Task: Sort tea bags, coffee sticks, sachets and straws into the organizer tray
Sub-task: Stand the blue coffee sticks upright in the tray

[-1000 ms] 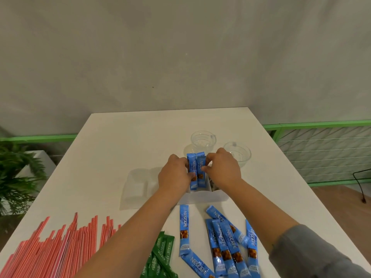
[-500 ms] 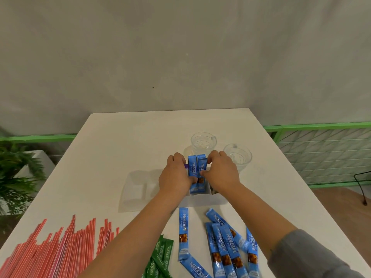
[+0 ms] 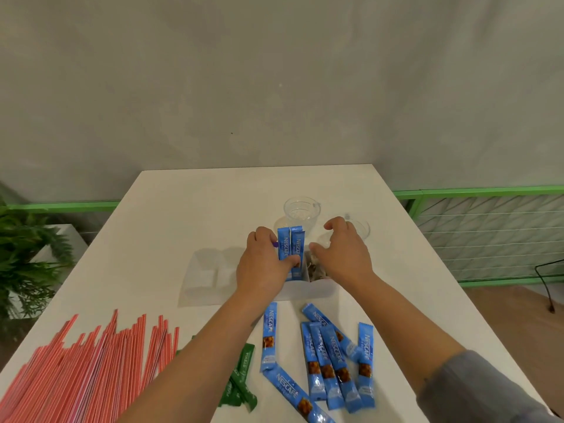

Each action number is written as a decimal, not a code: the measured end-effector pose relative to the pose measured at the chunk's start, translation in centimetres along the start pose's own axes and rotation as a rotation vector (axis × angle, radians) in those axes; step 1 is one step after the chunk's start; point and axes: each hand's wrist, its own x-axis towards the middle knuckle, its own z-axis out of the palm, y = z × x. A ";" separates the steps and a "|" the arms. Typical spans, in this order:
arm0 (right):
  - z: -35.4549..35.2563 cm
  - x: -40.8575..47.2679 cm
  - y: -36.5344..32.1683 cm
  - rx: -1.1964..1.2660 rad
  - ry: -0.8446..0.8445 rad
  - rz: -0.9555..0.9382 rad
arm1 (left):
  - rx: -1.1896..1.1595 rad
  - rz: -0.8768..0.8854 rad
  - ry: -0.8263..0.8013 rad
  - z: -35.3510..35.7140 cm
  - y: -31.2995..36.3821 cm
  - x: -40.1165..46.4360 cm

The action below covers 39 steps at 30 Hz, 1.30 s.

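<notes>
- In the middle of the frame we see the left hand (image 3: 264, 268) gripping two blue coffee sticks (image 3: 291, 253) that stand upright; its fingers curl round their far side and the thumb presses on the near face.
- The sticks stand in a compartment of the white organizer tray (image 3: 308, 290), which sits at the centre of the white table (image 3: 198, 209).
- The right hand (image 3: 341, 251) hovers just right of the sticks with its fingers loosely curved and spread; we see nothing held in it, and it is apart from the sticks.
- Beneath the right hand, a tray compartment holds brownish packets (image 3: 314, 268); we cannot tell what kind they are.
- Loose blue coffee sticks (image 3: 329, 358) lie flat in the lower centre-right of the frame, several overlapping, on the near side of the tray.
- Green sachets (image 3: 242, 380) lie at the lower centre, partly hidden by the left forearm.
- A heap of red-striped straws (image 3: 88, 370) fills the lower left.
- Two clear plastic cups sit beyond the tray: one (image 3: 302, 209) behind the upright sticks, the other (image 3: 361, 228) partly hidden by the right hand.
- A green plant (image 3: 27, 257) shows at the left edge.
</notes>
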 end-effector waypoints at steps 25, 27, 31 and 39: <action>-3.7 -9.8 8.1 -0.067 -0.311 0.136 | 0.187 -0.093 -0.314 3.6 1.4 -10.2; -3.6 -10.3 8.2 -0.102 -0.361 0.153 | 0.246 -0.116 -0.354 3.6 1.3 -10.6; -3.1 -11.1 8.3 -0.156 -0.437 0.187 | 0.301 -0.182 -0.399 3.8 1.4 -11.3; -2.1 -11.6 8.3 -0.183 -0.441 0.210 | 0.288 -0.275 -0.406 4.4 1.8 -11.8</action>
